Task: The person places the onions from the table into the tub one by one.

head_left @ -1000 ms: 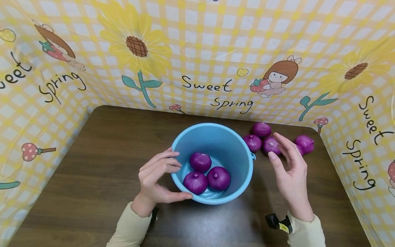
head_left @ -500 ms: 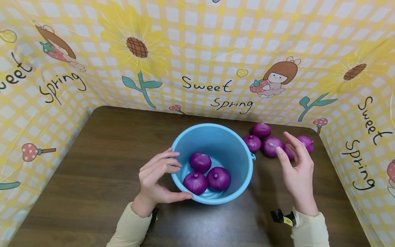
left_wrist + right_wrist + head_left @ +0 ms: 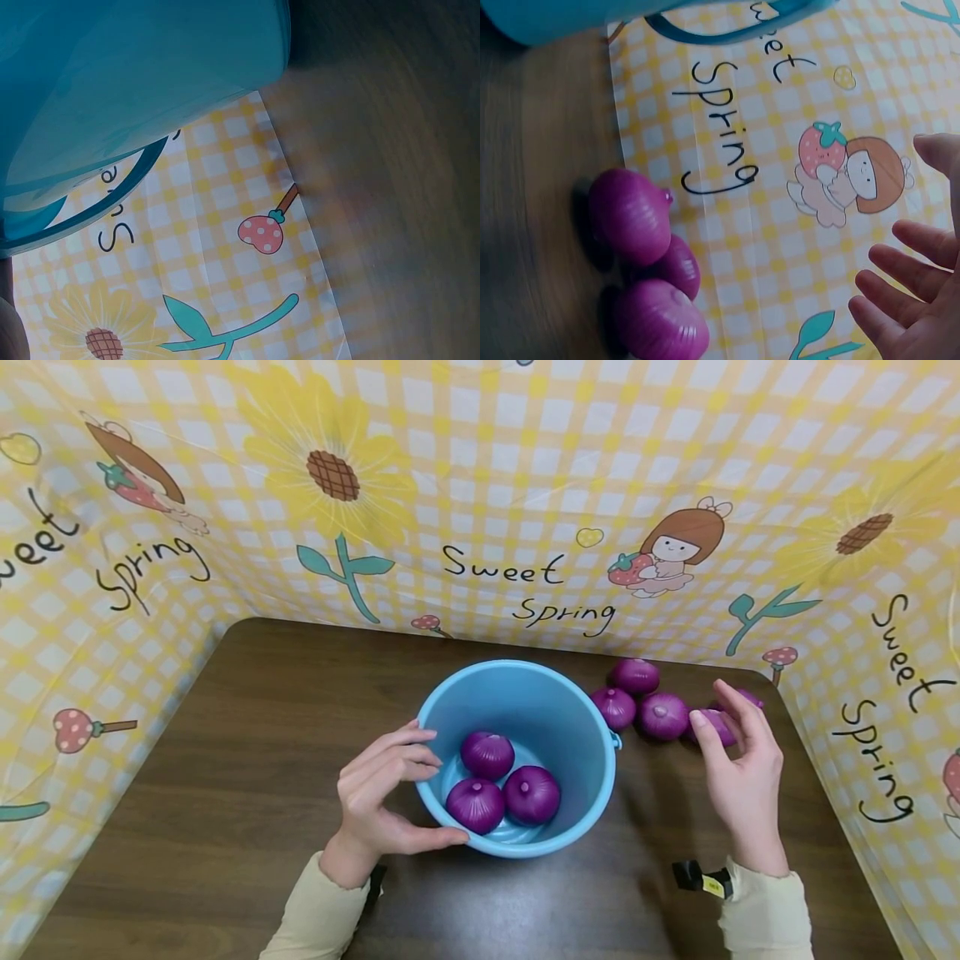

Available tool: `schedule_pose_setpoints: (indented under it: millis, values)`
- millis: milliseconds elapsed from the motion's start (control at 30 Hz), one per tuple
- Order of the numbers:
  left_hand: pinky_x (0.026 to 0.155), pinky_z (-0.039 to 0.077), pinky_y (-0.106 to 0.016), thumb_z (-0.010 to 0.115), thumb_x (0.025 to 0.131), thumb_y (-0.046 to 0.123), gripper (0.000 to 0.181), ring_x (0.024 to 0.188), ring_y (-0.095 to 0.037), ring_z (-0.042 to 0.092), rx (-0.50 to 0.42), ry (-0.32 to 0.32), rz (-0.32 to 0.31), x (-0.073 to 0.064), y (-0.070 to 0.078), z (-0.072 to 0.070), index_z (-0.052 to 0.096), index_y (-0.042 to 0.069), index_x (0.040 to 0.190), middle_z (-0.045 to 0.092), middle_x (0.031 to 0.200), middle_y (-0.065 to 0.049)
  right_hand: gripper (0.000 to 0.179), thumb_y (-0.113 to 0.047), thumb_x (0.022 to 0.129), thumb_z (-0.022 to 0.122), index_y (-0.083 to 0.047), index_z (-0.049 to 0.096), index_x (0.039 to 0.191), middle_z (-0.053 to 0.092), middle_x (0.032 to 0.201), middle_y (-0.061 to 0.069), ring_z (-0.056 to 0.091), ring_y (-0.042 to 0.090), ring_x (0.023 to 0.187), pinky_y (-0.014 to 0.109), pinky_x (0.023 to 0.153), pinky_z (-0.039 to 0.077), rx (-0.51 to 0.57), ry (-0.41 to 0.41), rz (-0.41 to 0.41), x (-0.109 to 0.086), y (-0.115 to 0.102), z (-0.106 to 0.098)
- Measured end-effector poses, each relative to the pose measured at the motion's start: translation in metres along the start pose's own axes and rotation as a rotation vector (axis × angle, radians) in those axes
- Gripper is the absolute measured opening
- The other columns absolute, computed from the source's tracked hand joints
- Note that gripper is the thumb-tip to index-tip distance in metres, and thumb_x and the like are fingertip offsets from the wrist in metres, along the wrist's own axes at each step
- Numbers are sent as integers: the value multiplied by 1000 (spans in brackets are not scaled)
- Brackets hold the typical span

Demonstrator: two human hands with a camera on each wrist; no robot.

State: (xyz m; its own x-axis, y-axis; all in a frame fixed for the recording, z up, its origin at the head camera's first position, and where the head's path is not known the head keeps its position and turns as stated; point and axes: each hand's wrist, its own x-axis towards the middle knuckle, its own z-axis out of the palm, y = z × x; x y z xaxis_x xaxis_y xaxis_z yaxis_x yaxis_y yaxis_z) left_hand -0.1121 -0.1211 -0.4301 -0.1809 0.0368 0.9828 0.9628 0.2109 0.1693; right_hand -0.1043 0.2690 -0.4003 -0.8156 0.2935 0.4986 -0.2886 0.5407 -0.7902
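A light blue bucket (image 3: 517, 677) stands upright on the table with three purple onions inside; one onion (image 3: 531, 794) lies at the right of that trio. My left hand (image 3: 378, 797) holds the bucket's left rim, fingers over the edge and thumb along the front; the left wrist view shows mostly the bucket's side (image 3: 150, 75). Above the loose onions at the right, my right hand (image 3: 746, 768) hovers with fingers spread and nothing in them. It partly hides the rightmost onions, including one onion (image 3: 712, 727) beside its thumb. The right wrist view has the fingers (image 3: 911, 274) apart from the onions (image 3: 634, 217).
More purple onions sit right of the bucket: a back onion (image 3: 635, 676), one onion (image 3: 613, 708) close to the bucket's handle joint, and another onion (image 3: 663, 717). A yellow checked cloth (image 3: 480, 485) walls in the brown table (image 3: 225, 760) at the back and sides.
My right hand has moved to the right across the loose onions, uncovering the middle one and covering more of the rightmost ones. The left hand and the bucket have stayed put.
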Motion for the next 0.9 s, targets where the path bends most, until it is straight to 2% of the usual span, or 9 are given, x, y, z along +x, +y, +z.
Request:
schedule_pose_setpoints:
  millis: [267,433,667,767,900]
  values:
    - [94,56,-52,89,70,57,65,79,-38,71,0,9,9,1,0,1,65,-4,72,69,76,-17,45,-6,94,74,-7,63,138,62,128,1,58,5,118,23,106,45,-81,16,39,6,12,-7]
    - [93,56,-52,89,71,57,65,79,-38,71,4,10,9,1,0,0,65,-4,72,69,76,-17,47,-10,94,75,-10,63,139,61,131,6,56,4,118,24,106,45,-117,-6,53,10,16,-12]
    - [94,56,-52,89,71,57,64,79,-38,71,5,5,4,1,0,0,65,-3,73,69,76,-17,46,-21,94,76,-16,64,139,61,134,6,55,1,115,16,99,44,-200,-20,58,18,19,-18]
    - [94,56,-52,89,71,57,64,80,-38,71,3,2,-1,0,0,0,66,-3,73,70,76,-16,47,-24,94,76,-17,64,139,61,135,6,54,6,116,14,93,41,-238,-27,59,22,22,-21]
    - [95,55,-52,89,71,57,63,81,-37,72,1,-2,-6,0,0,0,66,-2,74,70,77,-16,48,-27,95,74,-16,63,141,60,138,7,53,20,122,16,91,38,-278,-50,79,27,25,-24]
